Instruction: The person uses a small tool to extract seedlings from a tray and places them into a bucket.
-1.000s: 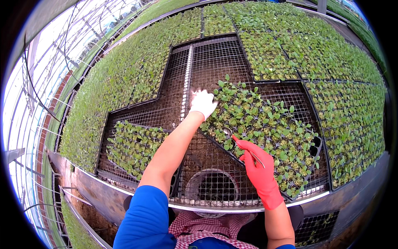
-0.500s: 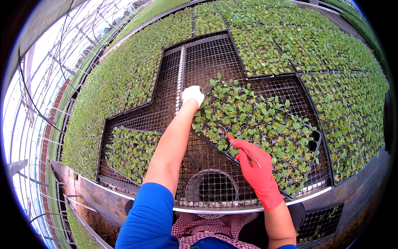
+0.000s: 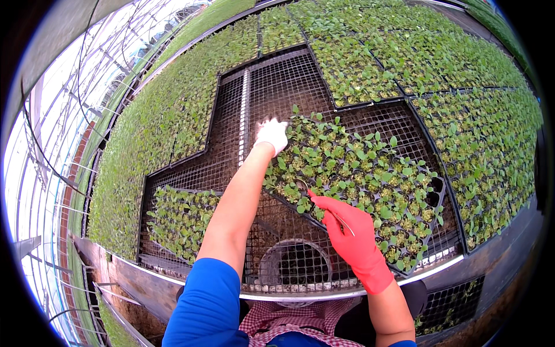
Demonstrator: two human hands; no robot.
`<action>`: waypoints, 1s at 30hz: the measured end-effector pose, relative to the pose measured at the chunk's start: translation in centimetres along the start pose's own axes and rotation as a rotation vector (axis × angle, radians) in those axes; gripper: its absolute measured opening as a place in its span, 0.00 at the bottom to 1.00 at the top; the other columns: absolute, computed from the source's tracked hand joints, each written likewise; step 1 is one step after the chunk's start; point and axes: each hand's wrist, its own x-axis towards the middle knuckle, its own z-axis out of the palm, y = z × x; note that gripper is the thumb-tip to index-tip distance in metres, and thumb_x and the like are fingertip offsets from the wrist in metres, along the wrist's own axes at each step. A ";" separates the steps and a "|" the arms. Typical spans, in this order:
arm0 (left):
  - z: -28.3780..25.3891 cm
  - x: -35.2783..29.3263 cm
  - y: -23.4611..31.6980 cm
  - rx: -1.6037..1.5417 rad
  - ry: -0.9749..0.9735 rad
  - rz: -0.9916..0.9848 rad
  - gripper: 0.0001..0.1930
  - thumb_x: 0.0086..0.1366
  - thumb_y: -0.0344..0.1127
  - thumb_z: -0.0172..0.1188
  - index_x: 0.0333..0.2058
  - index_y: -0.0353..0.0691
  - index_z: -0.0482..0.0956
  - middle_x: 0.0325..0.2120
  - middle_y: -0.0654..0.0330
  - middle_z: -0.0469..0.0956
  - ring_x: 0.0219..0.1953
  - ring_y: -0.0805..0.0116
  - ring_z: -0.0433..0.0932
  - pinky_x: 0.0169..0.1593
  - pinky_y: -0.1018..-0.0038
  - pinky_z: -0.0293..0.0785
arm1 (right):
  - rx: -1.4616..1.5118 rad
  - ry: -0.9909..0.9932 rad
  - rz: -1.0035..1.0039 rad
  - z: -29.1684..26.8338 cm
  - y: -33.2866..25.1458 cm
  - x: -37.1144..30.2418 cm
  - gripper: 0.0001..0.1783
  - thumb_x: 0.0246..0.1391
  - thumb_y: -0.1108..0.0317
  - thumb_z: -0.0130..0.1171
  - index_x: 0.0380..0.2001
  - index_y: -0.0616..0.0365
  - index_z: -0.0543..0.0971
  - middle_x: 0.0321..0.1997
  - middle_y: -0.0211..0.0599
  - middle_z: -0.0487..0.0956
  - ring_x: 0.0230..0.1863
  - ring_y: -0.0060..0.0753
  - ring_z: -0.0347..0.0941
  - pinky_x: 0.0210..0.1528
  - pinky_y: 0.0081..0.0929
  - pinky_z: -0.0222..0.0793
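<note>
Seedling tray (image 3: 433, 198) askew on mesh bench (image 3: 289, 81), near corner by front edge | right hand (image 3: 354, 231) closed round spoon (image 3: 301, 185) | left hand (image 3: 273, 136) by far-left corner, grip can't be told | risk: spoon dragging low could snap seedlings (image 3: 361, 155)

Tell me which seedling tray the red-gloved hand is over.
The tray set askew on the mesh, right of the white-gloved hand. Only it lies beneath the red-gloved hand; the others lie clear of that hand.
</note>
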 end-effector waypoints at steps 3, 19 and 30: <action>0.8 0.1 -1.0 -0.122 0.020 -0.052 0.23 0.60 0.34 0.48 0.56 0.53 0.70 0.61 0.51 0.60 0.65 0.48 0.54 0.66 0.52 0.48 | 0.008 0.011 -0.021 -0.1 0.1 0.2 0.17 0.49 0.80 0.57 0.43 0.52 0.79 0.38 0.38 0.82 0.32 0.37 0.80 0.33 0.25 0.74; -0.7 -2.8 1.2 0.055 0.257 0.200 0.22 0.58 0.35 0.48 0.53 0.52 0.72 0.59 0.53 0.63 0.65 0.51 0.53 0.66 0.50 0.43 | -0.030 0.015 -0.096 -1.0 -0.3 0.2 0.16 0.49 0.79 0.56 0.43 0.52 0.79 0.39 0.38 0.81 0.34 0.38 0.79 0.35 0.27 0.74; -2.2 -3.0 7.1 0.247 0.070 0.239 0.20 0.61 0.37 0.47 0.53 0.52 0.72 0.61 0.54 0.62 0.66 0.52 0.51 0.66 0.46 0.45 | 0.203 0.292 0.147 -7.5 -2.2 0.9 0.14 0.59 0.81 0.45 0.46 0.64 0.76 0.47 0.41 0.77 0.45 0.29 0.76 0.37 0.20 0.74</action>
